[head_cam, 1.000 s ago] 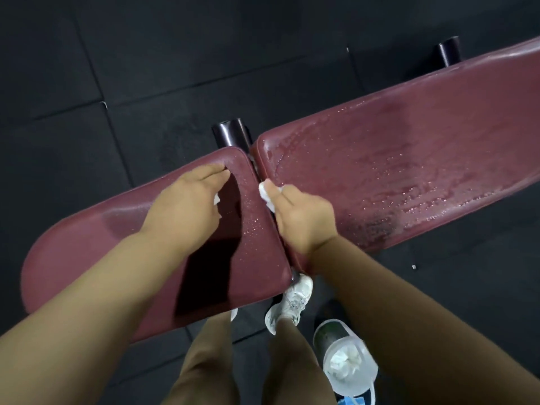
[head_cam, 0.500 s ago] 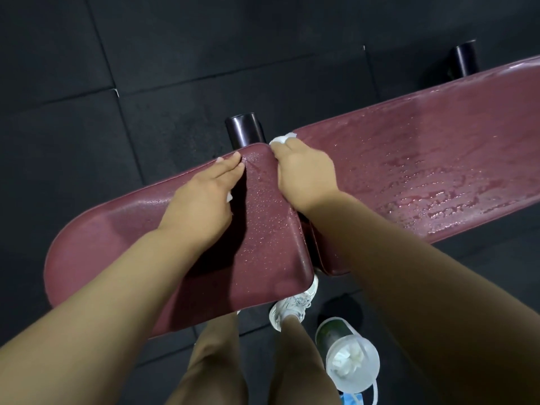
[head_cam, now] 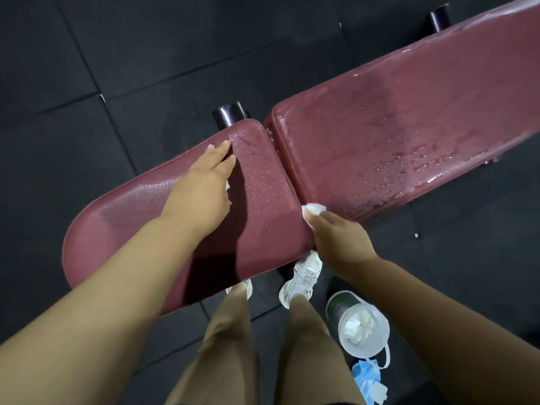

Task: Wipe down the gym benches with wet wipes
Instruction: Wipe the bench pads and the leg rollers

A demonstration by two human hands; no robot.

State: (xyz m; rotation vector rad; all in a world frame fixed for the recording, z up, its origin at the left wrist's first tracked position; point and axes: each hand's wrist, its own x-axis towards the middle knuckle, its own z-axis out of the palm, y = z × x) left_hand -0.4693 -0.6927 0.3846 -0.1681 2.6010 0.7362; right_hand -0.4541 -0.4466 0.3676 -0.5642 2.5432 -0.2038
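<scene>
A maroon gym bench runs across the view in two pads: a short seat pad [head_cam: 263, 182] on the left and a long back pad [head_cam: 409, 133] on the right, both beaded with wet drops. My right hand [head_cam: 339, 241] grips a white wet wipe [head_cam: 314, 209] at the near end of the gap between the pads. My left hand [head_cam: 201, 188] lies flat on the seat pad, fingers straight toward its far edge. A scrap of white wipe [head_cam: 227, 186] peeks from under its palm.
An open tub of wet wipes [head_cam: 362, 325] stands on the black rubber floor by my right foot, with a blue wipe packet [head_cam: 368, 381] beside it. My white shoes [head_cam: 301, 276] are under the seat pad. Black frame tubes [head_cam: 229, 114] stick out behind the bench.
My right hand has slid the wipe along the gap from the far edge back to the near edge. My left hand has stayed on the seat pad.
</scene>
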